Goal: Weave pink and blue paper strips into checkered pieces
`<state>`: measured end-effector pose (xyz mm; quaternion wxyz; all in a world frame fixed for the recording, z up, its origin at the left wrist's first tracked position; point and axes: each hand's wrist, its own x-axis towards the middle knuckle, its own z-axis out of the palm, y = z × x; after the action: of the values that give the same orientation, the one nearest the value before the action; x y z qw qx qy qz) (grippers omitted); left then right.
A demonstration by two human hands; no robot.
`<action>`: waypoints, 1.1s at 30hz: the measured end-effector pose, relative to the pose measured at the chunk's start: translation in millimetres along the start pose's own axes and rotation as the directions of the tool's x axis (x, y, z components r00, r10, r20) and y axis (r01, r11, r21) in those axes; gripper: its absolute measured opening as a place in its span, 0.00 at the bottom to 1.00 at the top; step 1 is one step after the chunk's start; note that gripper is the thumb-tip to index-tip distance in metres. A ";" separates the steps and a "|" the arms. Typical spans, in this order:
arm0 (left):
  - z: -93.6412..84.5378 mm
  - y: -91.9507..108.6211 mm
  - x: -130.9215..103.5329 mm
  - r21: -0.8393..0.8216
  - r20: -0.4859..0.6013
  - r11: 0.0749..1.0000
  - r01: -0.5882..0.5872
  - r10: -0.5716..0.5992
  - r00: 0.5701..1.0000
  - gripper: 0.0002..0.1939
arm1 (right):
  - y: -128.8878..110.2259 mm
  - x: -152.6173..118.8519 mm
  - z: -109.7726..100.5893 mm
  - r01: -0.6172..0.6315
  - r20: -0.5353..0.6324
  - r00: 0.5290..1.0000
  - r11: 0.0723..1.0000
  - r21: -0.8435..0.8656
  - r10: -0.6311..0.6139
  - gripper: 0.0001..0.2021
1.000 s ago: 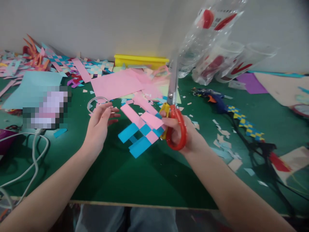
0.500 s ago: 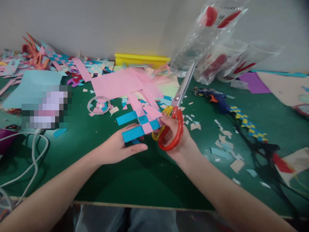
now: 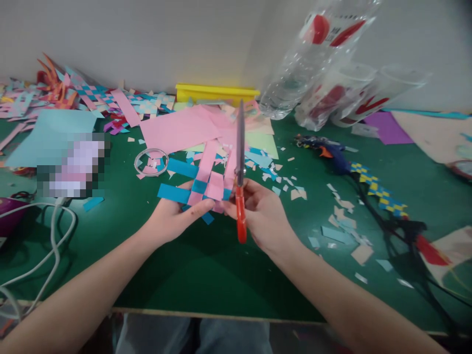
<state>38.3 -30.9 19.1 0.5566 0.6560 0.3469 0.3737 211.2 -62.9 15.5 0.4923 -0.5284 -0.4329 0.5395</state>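
Note:
Between my hands is a woven piece of pink and blue paper strips (image 3: 200, 187), its loose strip ends sticking out to the left and away from me. My left hand (image 3: 177, 216) grips its left side, thumb on top and fingers underneath. Red-handled scissors (image 3: 240, 196) hang on my right hand (image 3: 263, 211), blades pointing up and away, seen nearly edge-on. The thumb and fingertips of that hand also touch the right edge of the woven paper. How the fingers sit in the scissor loops is partly hidden.
Pink sheets (image 3: 177, 129) and paper scraps lie behind my hands, near a tape roll (image 3: 151, 162) and a yellow tray (image 3: 217, 92). A phone (image 3: 77, 164) with a white cable is at left. A plastic bottle (image 3: 291, 73) and wrapped cups (image 3: 365, 93) stand back right.
The woven paper has turned and shifted slightly left, and my left thumb has come down on it. My right hand has rotated, swinging the scissors from leaning right to nearly straight ahead.

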 end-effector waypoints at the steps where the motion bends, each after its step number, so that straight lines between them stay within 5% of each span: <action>1: -0.4 -0.4 0.3 0.010 -0.014 1.000 0.001 -0.001 1.000 0.14 | -0.4 -0.5 0.8 0.005 0.000 1.000 1.000 -0.022 -0.005 0.18; 6: -2.5 -11.3 1.1 -0.117 -0.165 0.992 0.039 -0.059 0.984 0.13 | -2.4 2.5 -1.1 0.051 -0.061 0.997 0.995 -0.083 -0.057 0.17; 10: -4.4 -14.4 4.2 -0.337 -0.301 0.936 0.098 -0.206 0.931 0.14 | -1.5 10.1 -12.4 0.125 -0.124 0.981 0.971 -0.203 -0.152 0.16; 16: -10.2 -8.7 10.4 -0.439 -0.406 0.892 0.105 -0.301 0.863 0.11 | -2.6 16.8 -27.7 0.180 -0.122 0.960 0.887 -0.425 -0.253 0.16; 21: -14.2 -7.0 12.8 -0.479 -0.462 0.876 0.059 -0.309 0.831 0.06 | -4.2 19.5 -31.4 0.220 -0.027 0.936 0.643 -0.734 -0.351 0.21; 27: -16.7 -8.1 12.9 -0.529 -0.431 0.848 0.020 -0.289 0.854 0.04 | 2.9 21.9 -32.7 0.315 0.108 0.833 0.306 -0.898 -0.542 0.25; 33: -17.7 -8.9 13.1 -0.578 -0.392 0.816 0.010 -0.288 0.874 0.04 | 3.9 23.5 -33.9 0.283 0.145 0.809 0.161 -0.945 -0.570 0.23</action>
<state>28.8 -9.9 13.5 0.6530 0.3257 0.3964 0.5572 245.8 -42.0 6.0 0.2688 -0.6275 -0.7290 -0.0508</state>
